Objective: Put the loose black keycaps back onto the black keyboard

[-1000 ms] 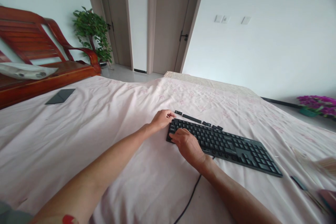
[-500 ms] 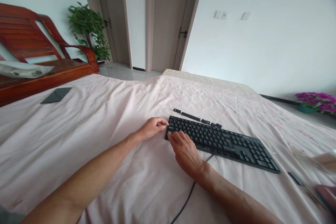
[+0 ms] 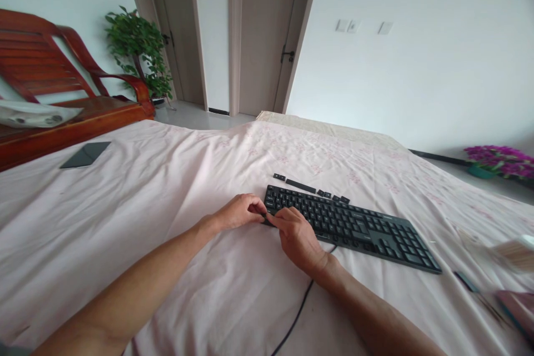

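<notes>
A black keyboard lies at a slant on the pink cloth, and both hands are at its left front corner. My left hand is closed, thumb and fingertips drawn together beside that corner; a tiny dark thing seems to show between them. Reaching over the front edge, my right hand is closed too, its fingertips meeting the left ones; whatever it grips is hidden. Behind the keyboard, several loose keycaps lie in a row with a long space bar key. Some key places along the front row have no caps.
A black cable runs from the keyboard toward me. On the cloth, a dark flat tablet or phone lies far left. Thin tools and a blurred clear container are at the right. A wooden bench stands behind left.
My left hand has moved down along the keyboard's left edge to the front corner. The right hand's fingers have shifted, and the two hands' fingertips now meet. The view has shifted slightly.
</notes>
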